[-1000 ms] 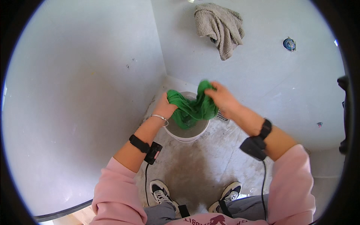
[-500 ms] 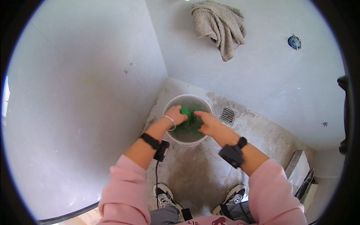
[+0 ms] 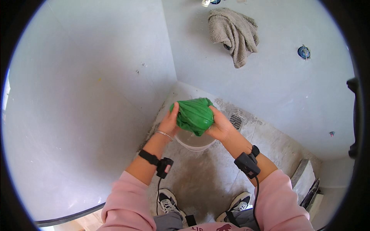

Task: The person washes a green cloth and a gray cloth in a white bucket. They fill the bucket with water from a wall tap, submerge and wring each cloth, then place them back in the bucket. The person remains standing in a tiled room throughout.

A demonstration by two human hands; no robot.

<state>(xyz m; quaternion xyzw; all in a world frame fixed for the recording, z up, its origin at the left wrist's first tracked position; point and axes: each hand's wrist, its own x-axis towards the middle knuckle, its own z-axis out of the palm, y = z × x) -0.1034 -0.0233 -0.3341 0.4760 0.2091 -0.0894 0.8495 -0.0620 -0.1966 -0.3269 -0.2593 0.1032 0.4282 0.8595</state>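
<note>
A wet green cloth [image 3: 194,115] is bunched between my two hands, above a white bucket [image 3: 195,148]. My left hand [image 3: 169,122] is closed on its left side, with the thumb along the edge and the other fingers mostly hidden behind it. Gripping the opposite side is my right hand [image 3: 222,126], its fingers partly out of sight beneath the cloth. Cloudy water [image 3: 189,139] shows in the near part of the bucket; the cloth and hands cover the far part.
A grey-brown towel [image 3: 234,36] hangs on the far wall, left of a round blue pipe fitting [image 3: 303,52]. A floor drain [image 3: 236,121] lies right of the bucket. Slabs [image 3: 302,175] lean at the right wall. A cable [image 3: 257,204] hangs from my right wrist device.
Both hands have risen out of the bucket, bringing the green cloth up from the water. The cloth, mostly submerged before, is now gathered between them above the rim.
</note>
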